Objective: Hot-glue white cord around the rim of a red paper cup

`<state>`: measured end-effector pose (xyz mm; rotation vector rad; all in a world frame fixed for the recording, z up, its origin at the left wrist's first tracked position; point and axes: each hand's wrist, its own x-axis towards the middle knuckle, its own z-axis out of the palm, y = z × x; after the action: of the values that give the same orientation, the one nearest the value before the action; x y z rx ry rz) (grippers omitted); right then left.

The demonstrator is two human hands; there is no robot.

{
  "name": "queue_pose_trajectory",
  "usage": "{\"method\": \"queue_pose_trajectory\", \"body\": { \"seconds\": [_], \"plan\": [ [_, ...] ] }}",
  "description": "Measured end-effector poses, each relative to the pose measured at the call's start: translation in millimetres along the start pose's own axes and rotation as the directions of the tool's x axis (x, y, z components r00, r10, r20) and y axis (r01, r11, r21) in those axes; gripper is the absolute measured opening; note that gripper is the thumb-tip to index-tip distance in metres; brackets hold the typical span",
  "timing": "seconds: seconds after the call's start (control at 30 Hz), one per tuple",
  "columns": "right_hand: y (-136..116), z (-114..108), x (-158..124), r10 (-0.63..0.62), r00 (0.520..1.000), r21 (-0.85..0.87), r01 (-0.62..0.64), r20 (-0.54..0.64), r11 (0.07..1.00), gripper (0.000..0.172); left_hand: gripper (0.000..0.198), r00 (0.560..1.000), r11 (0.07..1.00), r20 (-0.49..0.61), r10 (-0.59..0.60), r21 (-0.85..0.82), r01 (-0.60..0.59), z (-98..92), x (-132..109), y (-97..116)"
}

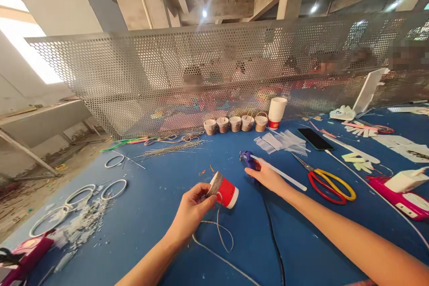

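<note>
Left grip: closed. The left hand [192, 208] is wrapped around the narrow end of a red paper cup [226, 191], which is held on its side just above the blue surface [157, 174]. The held end of the cup is banded with wound twine [215, 183]; loose twine is looped on the surface below the hand. The white rim is turned to the right, and the inside of the cup is not shown.

Right grip: not closed. The right hand [264, 176] is laid flat with fingers stretched, touching a blue glue gun [247, 159], from whose rear a white glue stick [284, 176] is seen projecting. A black cord [273, 237] is run from the gun toward the near edge.

Containers:
- Five small twine-wrapped cups [235, 124], set upright in a row at the foot of a perforated metal screen [150, 76]. Pale inner walls are seen; contents cannot be told.
- A stack of white cups [277, 109], nested mouth-down over a red-banded cup, just right of the row.

Other items: scissors [330, 184] with red and yellow handles, right of the glue stick; a black phone [315, 138] behind them; white rings [114, 189] at the left.
</note>
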<state>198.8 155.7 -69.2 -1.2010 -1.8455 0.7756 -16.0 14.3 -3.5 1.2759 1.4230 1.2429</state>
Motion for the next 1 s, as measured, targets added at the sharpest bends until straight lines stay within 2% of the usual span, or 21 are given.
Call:
{"method": "queue_pose_trajectory", "body": {
  "seconds": [0.13,0.27,0.37,0.4,0.53,0.6,0.67,1.0],
  "plan": [
    [-3.2,3.1,2.1,0.073,0.997,0.031,-0.073,-0.002,0.997,0.016,0.014,0.999,1.0,0.026,-0.02,-0.006,0.02,1.8,0.0,-3.7],
    [-19.5,-7.0,-9.3,0.12,0.993,0.096,-0.121,0.014,0.988,0.018,0.017,0.999,0.999,0.014,-0.029,-0.022,0.03,0.5,0.7,-4.3],
    [-44.2,-18.7,-29.0,0.122,0.988,0.164,-0.136,0.089,0.977,0.019,0.019,1.0,0.999,0.006,-0.031,-0.014,0.031,-1.1,1.1,-3.7],
    [-53.2,-22.2,-36.5,0.107,0.981,0.201,-0.138,0.161,0.97,0.016,0.018,1.0,1.0,-0.002,-0.024,-0.003,0.024,-1.5,1.2,-3.3],
    [-80.7,-28.8,-62.4,-0.054,0.966,0.193,0.004,0.255,0.981,0.007,0.016,0.999,0.998,-0.047,0.028,0.063,-0.025,-2.1,1.3,-1.8],
    [-86.4,-27.5,-69.8,-0.114,0.96,0.135,0.081,0.255,0.988,0.018,0.015,0.996,0.994,-0.074,0.048,0.098,-0.041,-2.0,1.7,-1.9],
    [-87.8,-24.6,-73.4,-0.158,0.96,0.09,0.14,0.233,0.986,0.023,0.015,0.993,0.991,-0.096,0.063,0.127,-0.051,-2.0,2.2,-2.6],
    [-87.1,-18.2,-75.8,-0.273,0.936,-0.025,0.285,0.223,0.958,0.023,0.01,0.988,0.965,-0.087,0.128,0.241,-0.104,-0.4,-0.1,-1.2]
  ]
}}
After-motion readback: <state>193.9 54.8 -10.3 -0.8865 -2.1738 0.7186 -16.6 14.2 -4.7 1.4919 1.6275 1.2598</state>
